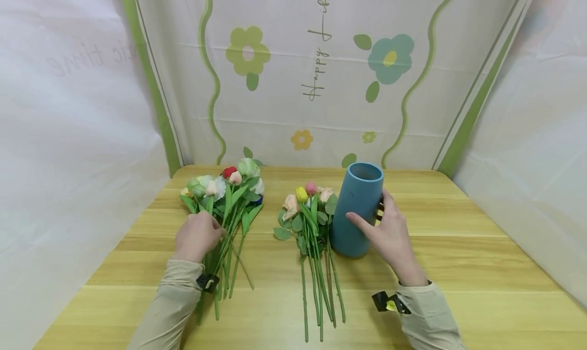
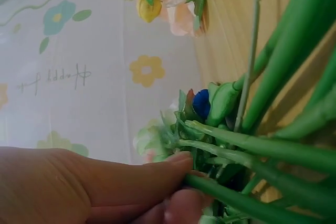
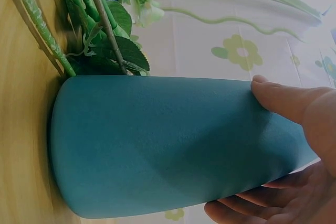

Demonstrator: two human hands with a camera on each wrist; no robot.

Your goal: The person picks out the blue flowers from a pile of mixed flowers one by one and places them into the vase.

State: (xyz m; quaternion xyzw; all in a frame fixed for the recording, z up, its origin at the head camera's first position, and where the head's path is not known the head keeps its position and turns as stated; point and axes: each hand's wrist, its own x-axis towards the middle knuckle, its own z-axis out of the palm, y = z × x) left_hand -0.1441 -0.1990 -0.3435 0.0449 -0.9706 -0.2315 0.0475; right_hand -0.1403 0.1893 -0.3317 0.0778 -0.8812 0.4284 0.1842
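My right hand (image 1: 391,236) grips a tall blue vase (image 1: 355,212) by its right side, thumb across the front. The vase stands upright on the table, its round mouth facing up. In the right wrist view the fingers curl round the far side of the same vase (image 3: 157,145). At the left, my left hand (image 1: 198,237) is over a bunch of artificial flowers (image 1: 236,194). The left wrist view shows its thumb and finger pinching a green flower stem (image 2: 231,192); the other fingers are mostly hidden.
A second bunch of artificial flowers (image 1: 316,222) lies just left of the vase, its stems pointing toward me. Everything rests on a wooden table (image 1: 458,268). A white curtain (image 1: 284,100) with printed flowers hangs behind, with fabric walls on both sides.
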